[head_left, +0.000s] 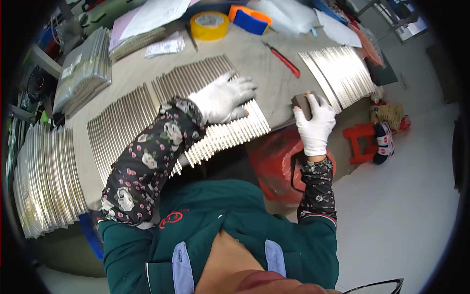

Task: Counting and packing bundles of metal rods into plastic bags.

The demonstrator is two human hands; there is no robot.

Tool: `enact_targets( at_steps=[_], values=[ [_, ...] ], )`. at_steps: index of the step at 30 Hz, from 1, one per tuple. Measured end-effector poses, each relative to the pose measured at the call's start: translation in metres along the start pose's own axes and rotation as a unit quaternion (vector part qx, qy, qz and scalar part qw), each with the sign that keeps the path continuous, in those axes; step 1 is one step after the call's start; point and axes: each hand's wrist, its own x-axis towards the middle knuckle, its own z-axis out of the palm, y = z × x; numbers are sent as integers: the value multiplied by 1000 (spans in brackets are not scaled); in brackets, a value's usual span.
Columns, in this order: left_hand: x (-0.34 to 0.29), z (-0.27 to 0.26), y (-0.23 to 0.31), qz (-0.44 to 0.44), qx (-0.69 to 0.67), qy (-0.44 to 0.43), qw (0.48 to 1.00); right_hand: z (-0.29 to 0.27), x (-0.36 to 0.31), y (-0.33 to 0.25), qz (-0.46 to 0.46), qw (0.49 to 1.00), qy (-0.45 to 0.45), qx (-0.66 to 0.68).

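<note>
My left hand (223, 100), in a white glove, lies flat with its fingers stretched out across a row of thin silvery metal strips (235, 133). These strips lie side by side, and their near ends reach the table's front edge. My right hand (316, 125), also gloved in white with bare fingertips, grips a dark grey-brown block (300, 102) resembling a sanding block. It is near the table's front edge, between that row and another batch of strips (340, 76) at the right. A further row of strips (120, 127) is left of my left forearm.
Red-handled pliers or cutters (284, 60) lie beyond the block. Farther back are a yellow tape roll (209, 25) and an orange-and-blue ring (250, 19). Wrapped strips (49, 176) and bagged bundles (85, 71) stand at left. A red stool (360, 142) is on the floor at right.
</note>
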Motion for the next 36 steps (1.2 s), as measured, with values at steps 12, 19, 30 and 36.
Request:
enact_targets(
  at_steps=[12,19,30,36],
  values=[
    [-62,-35,38,33,37,-49,998,27,146,19,-168,981,-88,-48],
    [-55,-40,36,-18,10,-79,997,112,255,43,-12,964,-241,-109],
    [-46,-43,26,-56,-49,-152,986,210,307,91,138,958,-224,-114],
    [-43,-38,22,-45,-54,-132,989,227,324,94,143,932,-297,-151]
  ],
)
